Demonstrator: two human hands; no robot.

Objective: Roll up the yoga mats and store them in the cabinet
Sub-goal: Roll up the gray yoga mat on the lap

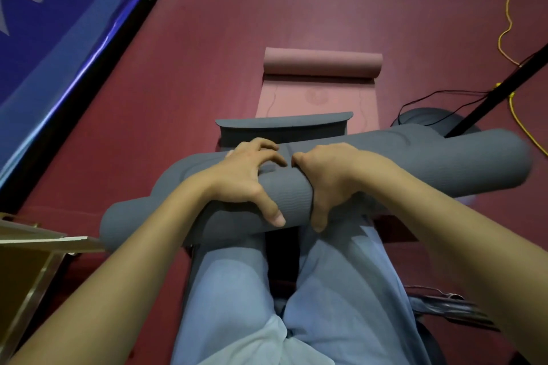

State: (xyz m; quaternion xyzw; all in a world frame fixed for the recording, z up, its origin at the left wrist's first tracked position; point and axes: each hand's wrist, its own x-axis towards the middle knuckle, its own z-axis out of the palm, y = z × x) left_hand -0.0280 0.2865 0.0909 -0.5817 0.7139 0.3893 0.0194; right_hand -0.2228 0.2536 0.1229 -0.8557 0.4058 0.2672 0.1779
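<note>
**Inspector:** Grey foam, finely ribbed: the grey mat (296,184) lies rolled across the person's thighs, over pale blue trousers (341,290). Left hand (246,181) grips the roll's middle, fingers spread and curled over the top, thumb hooked underneath. Right hand (329,178) clamps it just beside.

**Clerk:** Handling?

**Inspector:** Judged soft, light and springy; the surface looks grippy, not slick. The coil appears loose and uneven, so it may unwind. Hold near the middle with fingers pinning the outer flap.

**Clerk:** Beyond?

**Inspector:** A grey flap (284,124) stands curved just past the hands. Farther on, a pink mat (321,64), partly rolled, rests on the maroon floor (207,38). No cabinet identifiable.
</note>
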